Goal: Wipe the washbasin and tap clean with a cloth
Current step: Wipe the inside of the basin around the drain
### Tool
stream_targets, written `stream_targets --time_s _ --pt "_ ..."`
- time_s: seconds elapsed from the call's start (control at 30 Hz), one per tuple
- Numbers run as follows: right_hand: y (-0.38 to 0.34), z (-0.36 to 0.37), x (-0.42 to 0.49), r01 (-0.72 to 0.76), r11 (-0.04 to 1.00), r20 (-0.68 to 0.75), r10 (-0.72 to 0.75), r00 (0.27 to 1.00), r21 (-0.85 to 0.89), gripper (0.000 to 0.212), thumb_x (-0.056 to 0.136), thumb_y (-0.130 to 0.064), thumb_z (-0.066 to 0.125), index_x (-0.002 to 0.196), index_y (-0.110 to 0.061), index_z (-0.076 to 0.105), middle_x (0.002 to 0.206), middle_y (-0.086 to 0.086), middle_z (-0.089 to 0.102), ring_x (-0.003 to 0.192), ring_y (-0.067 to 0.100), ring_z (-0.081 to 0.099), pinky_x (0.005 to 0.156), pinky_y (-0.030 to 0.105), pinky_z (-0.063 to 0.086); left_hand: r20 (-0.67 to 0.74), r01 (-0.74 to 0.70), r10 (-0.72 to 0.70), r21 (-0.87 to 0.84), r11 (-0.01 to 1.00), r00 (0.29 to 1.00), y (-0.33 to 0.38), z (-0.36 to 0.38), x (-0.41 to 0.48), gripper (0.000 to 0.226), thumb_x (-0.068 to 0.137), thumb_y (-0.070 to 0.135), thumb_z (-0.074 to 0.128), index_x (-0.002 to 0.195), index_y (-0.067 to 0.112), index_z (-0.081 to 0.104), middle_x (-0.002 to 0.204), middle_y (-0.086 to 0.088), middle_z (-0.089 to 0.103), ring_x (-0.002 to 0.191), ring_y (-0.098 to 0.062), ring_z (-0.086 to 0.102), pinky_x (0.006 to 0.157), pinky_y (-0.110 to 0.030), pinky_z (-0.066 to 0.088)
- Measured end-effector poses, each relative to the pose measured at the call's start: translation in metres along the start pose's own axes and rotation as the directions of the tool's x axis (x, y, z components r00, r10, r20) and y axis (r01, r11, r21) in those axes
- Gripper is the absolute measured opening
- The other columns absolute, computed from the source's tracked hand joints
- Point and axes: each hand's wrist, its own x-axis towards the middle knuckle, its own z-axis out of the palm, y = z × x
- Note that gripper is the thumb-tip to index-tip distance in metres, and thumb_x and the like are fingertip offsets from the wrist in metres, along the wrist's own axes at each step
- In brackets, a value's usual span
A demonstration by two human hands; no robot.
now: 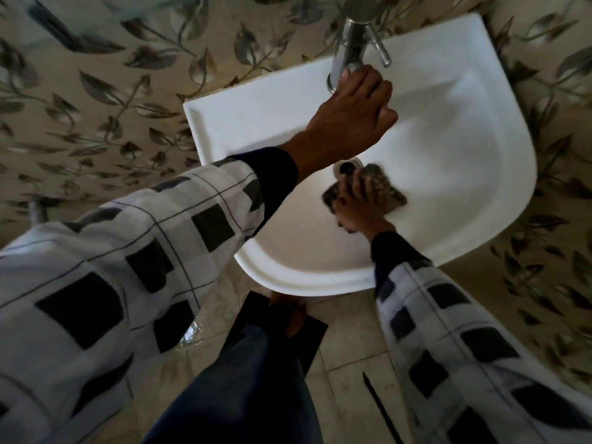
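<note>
The person's left hand reaches across the white washbasin to the chrome tap at its back edge, its grip curled about the lower end of the spout with the thumb against the metal. The right hand lies inside the bowl with its fingers spread and straight, its grip released, pressing a dark mottled cloth flat on the basin's bottom, just beside the drain. Both arms wear checked sleeves, and a leaf-patterned wall surrounds the basin above a tiled floor.
</note>
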Motion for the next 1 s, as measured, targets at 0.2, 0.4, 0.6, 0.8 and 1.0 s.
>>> stream_targets --time_s 0.2,0.4,0.6,0.8,1.0 --pt "0.01 0.009 -0.046 0.448 0.882 0.323 -0.386 0.864 -0.144 0.073 0.096 -0.053 -0.003 0.157 -0.019 0.02 0.168 0.004 -0.012 0.153 0.034 -0.014 0.122 0.06 0.003 0.037 0.009 -0.01 0.029 1.0 0.999 0.002 -0.001 -0.002 0.046 0.101 0.02 0.018 0.09 0.003 0.06 0.093 -0.018 0.06 0.097 -0.04 0.057 0.096 -0.054 0.045" --pt "0.078 -0.027 0.001 0.096 0.981 0.099 -0.08 0.992 -0.168 0.072 0.095 -0.052 0.002 0.161 -0.024 0.007 0.168 0.002 -0.011 0.154 0.031 -0.012 0.123 0.057 -0.001 -0.03 0.071 -0.072 -0.011 0.997 0.997 0.003 -0.001 -0.002 0.032 0.095 0.022 0.036 0.087 0.003 0.061 0.091 -0.015 0.061 0.098 -0.036 0.06 0.097 -0.05 0.046" --pt "-0.007 -0.025 0.049 -0.004 0.959 -0.094 0.032 0.995 0.285 0.061 0.104 -0.041 0.031 0.16 -0.026 0.013 0.169 -0.002 0.0 0.155 0.024 -0.004 0.124 0.05 0.002 -0.039 -0.03 0.032 0.052 0.998 0.999 -0.001 0.003 -0.003 0.039 0.102 0.018 0.028 0.087 0.004 0.061 0.09 -0.018 0.061 0.094 -0.04 0.059 0.093 -0.055 0.045" --pt "-0.01 0.009 -0.001 0.391 0.911 -0.074 -0.384 0.92 0.133 0.061 0.107 -0.038 0.036 0.16 -0.021 0.012 0.168 0.003 0.009 0.155 0.02 0.006 0.126 0.041 0.007 -0.014 -0.027 0.028 0.064 0.998 1.0 0.0 -0.002 -0.003 0.045 0.101 0.02 0.02 0.088 0.003 0.06 0.091 -0.017 0.06 0.096 -0.04 0.058 0.095 -0.055 0.046" --pt "0.072 -0.025 0.002 0.098 0.995 -0.128 -0.093 0.987 0.03 0.074 0.102 -0.05 0.044 0.161 -0.024 0.007 0.168 0.004 0.01 0.155 0.026 0.008 0.123 0.046 0.004 0.012 0.044 -0.044 0.031 0.999 0.999 0.0 0.001 -0.004 0.038 0.098 0.023 0.029 0.095 0.002 0.061 0.097 -0.017 0.062 0.104 -0.038 0.058 0.102 -0.054 0.044"
